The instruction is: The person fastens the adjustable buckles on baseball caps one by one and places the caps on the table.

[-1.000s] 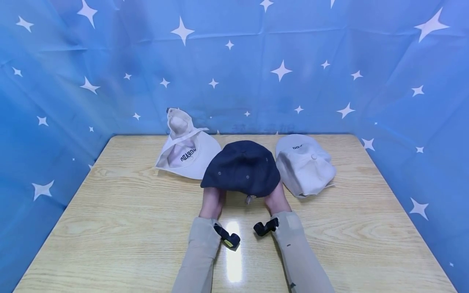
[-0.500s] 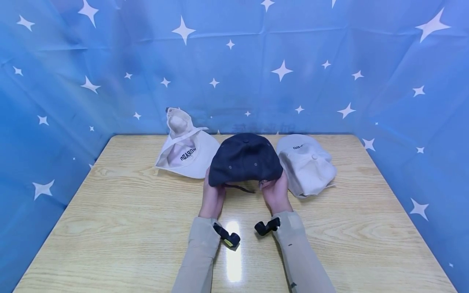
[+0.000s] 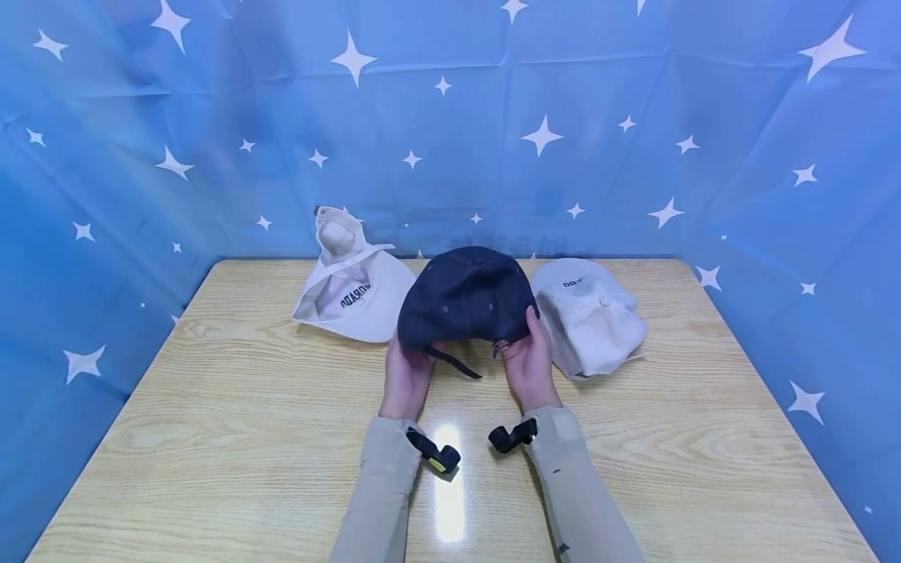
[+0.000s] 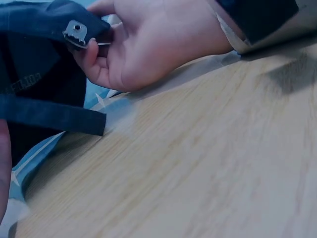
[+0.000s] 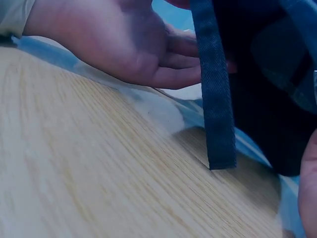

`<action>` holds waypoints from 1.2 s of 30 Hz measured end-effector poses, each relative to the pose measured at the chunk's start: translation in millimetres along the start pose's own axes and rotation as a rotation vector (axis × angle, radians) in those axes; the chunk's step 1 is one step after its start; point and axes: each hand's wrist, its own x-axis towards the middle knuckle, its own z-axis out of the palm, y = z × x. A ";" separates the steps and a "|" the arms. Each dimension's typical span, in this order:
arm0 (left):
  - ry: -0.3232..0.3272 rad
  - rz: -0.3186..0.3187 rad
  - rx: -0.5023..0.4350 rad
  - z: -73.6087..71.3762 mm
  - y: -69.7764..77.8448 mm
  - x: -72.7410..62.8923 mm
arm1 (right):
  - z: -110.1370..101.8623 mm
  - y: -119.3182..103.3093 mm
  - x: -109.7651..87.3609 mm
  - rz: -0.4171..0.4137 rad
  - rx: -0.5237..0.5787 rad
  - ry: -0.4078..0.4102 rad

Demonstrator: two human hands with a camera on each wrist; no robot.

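Note:
A navy baseball cap [image 3: 468,293] is held up over the table between both hands, its back opening facing the person. My left hand [image 3: 407,375] grips the cap's left lower edge, its fingers partly hidden under the cap. Opposite it, my right hand [image 3: 529,363] holds the right edge, thumb on the outside and fingers beneath. A loose adjustment strap [image 5: 215,99] dangles from the left side of the opening. Close to the right hand's fingertips, a metal buckle [image 4: 77,32] shows in the left wrist view.
A white cap [image 3: 387,301] lies upturned behind the left hand, its inside lettering showing. Another pale cap [image 3: 598,320] sits crown up on the right. The wooden table [image 3: 232,438] ends at a blue star-patterned curtain [image 3: 450,117].
The navy cap has risen and tilted, baring more of both hands. Its strap now hangs lower, and the right thumb has come up onto the cap's outside. The left white cap has shifted slightly left.

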 end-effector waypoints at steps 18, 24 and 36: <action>0.028 -0.046 0.062 -3.5 -2.8 0.9 | 3.7 -1.9 -1.0 0.054 -0.094 0.179; 0.023 -0.060 0.086 -2.6 -2.1 0.8 | 4.6 -2.7 -0.1 0.090 -0.047 0.184; -0.004 -0.034 0.009 -0.1 1.5 0.5 | 0.8 -3.7 3.3 0.153 0.023 0.235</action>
